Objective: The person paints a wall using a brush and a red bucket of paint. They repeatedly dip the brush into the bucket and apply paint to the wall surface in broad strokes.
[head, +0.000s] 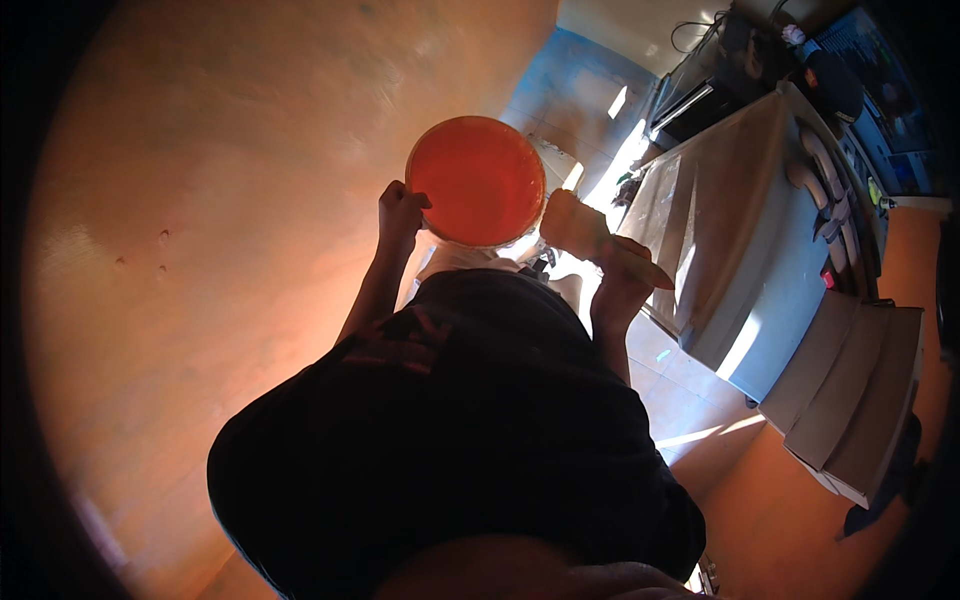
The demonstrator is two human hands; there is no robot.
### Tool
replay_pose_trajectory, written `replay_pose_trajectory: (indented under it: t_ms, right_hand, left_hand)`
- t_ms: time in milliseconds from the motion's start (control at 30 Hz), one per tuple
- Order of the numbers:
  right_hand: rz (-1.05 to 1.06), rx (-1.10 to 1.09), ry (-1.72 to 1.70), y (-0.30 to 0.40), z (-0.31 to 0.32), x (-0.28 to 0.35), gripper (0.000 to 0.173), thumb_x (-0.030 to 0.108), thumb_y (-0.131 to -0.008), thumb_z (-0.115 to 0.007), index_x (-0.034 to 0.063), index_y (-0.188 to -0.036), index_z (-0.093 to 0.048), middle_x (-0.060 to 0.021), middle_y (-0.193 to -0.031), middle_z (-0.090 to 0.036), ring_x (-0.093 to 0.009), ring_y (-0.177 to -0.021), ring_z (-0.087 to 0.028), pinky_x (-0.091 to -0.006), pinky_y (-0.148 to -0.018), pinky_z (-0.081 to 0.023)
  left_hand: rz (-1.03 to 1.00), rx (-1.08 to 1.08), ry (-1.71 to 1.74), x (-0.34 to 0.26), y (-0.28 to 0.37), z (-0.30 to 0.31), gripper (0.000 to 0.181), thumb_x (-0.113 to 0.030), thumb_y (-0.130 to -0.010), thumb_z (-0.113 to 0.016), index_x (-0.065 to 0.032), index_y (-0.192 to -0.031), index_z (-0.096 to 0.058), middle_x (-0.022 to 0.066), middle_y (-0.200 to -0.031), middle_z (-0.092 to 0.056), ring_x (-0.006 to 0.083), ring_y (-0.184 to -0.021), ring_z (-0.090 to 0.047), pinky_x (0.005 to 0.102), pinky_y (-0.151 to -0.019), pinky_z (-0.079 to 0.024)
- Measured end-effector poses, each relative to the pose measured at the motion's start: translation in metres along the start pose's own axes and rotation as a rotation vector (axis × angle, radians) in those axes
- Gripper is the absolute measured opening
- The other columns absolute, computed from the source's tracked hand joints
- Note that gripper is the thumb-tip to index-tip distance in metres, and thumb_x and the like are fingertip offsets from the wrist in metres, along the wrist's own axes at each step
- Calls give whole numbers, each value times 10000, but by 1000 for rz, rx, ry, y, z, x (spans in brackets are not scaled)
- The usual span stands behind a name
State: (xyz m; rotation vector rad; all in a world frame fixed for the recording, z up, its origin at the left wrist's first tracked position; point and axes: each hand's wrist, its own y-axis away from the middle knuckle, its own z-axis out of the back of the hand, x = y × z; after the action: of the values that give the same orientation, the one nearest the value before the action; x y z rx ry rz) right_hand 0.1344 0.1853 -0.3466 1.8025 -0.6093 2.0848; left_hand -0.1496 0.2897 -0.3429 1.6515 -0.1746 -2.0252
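My left hand (403, 215) grips the rim of a round bucket (541, 196), its thumb over the edge. Orange-red liquid (480, 180), seemingly paint, shows inside it. To the right of the bucket, my right hand (628, 274) is closed around the handle of a wide paintbrush (574, 223). The brush's broad end points up and left, close to the bucket's rim. Bristle detail is hard to make out in the shade. An orange, mottled wall (225, 187) rises on my left, with a few small marks in it.
A large pale cabinet or appliance (720, 202) stands on my right, with curved objects (825, 187) along its far side. Flat cardboard (840, 390) leans near it. Dark equipment with cables (720, 82) lies beyond. Sunlight streaks the tiled floor (675, 375).
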Motion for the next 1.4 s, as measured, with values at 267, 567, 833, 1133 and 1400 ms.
replay_pose_trajectory:
  t_ms: [267,567,833,1133,1400]
  right_hand:
    - [-104,-98,-269,-7,3,27,198,57,-787,-596,-40,-933,-505,-80,-866,-523,-153,-810,-537,-275,-697,-485]
    - [158,-81,273,-39,1,14,188,114,-817,-557,-34,-928,-527,-112,-882,-524,-205,-838,-535,-301,-702,-469]
    - [-158,-166,-8,-71,-16,32,230,108,-808,-564,-49,-968,-509,-141,-934,-524,-232,-851,-542,-315,-768,-459]
    - [208,-14,507,-104,-57,29,238,122,-793,-575,-54,-951,-549,-166,-981,-526,-261,-908,-541,-314,-746,-462]
    - [-241,-284,-246,-98,-102,46,243,81,-778,-559,-34,-979,-485,-137,-991,-455,-270,-951,-512,-347,-799,-470]
  left_hand:
    - [38,54,309,8,8,-39,150,-16,-627,-562,-9,-705,-434,77,-594,-459,157,-423,-487,268,-356,-411]
    - [27,182,285,12,1,-79,218,-88,-619,-614,-10,-710,-431,80,-619,-487,184,-485,-527,307,-420,-437]
    - [-28,193,-96,2,-12,-99,218,-154,-610,-599,-42,-743,-468,137,-707,-543,256,-653,-554,365,-545,-422]
    - [-7,296,-86,-29,-37,-75,211,-162,-619,-591,-56,-721,-440,127,-688,-522,269,-722,-544,377,-593,-405]
    - [-54,310,-102,-34,-73,-56,197,-144,-608,-603,-49,-683,-448,119,-675,-520,256,-670,-539,367,-562,-400]
